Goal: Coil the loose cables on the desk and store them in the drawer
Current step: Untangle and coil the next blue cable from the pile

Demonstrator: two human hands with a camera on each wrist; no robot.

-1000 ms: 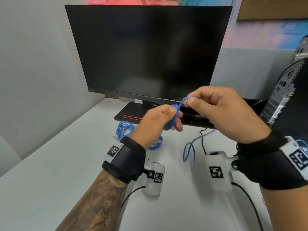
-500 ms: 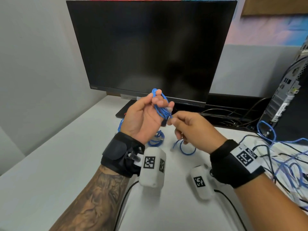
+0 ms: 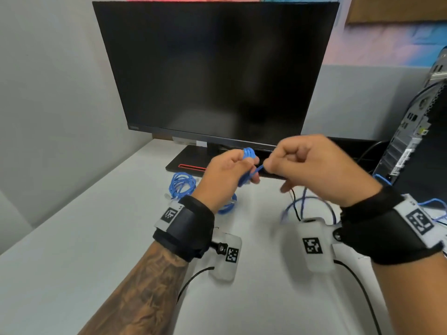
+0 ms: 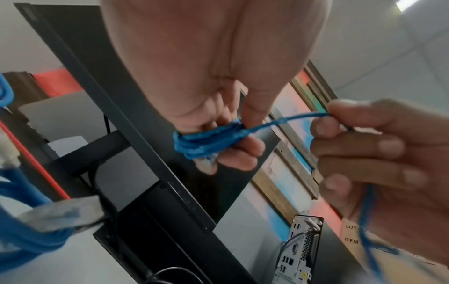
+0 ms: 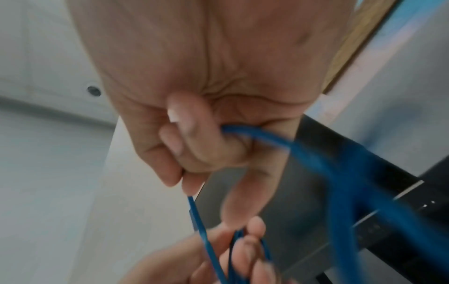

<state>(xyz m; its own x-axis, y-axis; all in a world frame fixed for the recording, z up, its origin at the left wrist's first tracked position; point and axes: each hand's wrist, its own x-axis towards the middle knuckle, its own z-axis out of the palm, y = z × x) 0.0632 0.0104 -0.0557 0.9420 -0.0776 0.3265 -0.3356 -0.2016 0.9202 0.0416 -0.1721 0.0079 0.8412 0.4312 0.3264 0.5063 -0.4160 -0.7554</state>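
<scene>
The left hand [image 3: 227, 175] is raised above the desk [image 3: 96, 238] in front of the monitor [image 3: 215, 71], its fingers curled round a small coil of blue cable [image 4: 209, 142]. At its 3 o'clock the right hand [image 3: 321, 170] pinches the free strand of that cable, and the rest trails down to the desk. A second coiled cable [image 3: 181, 184] lies on the desk at the left hand's 9 o'clock.

Blue cable [image 5: 345, 173] motion-blurred in right wrist view; computer tower [image 3: 420, 122] cut by edge.
</scene>
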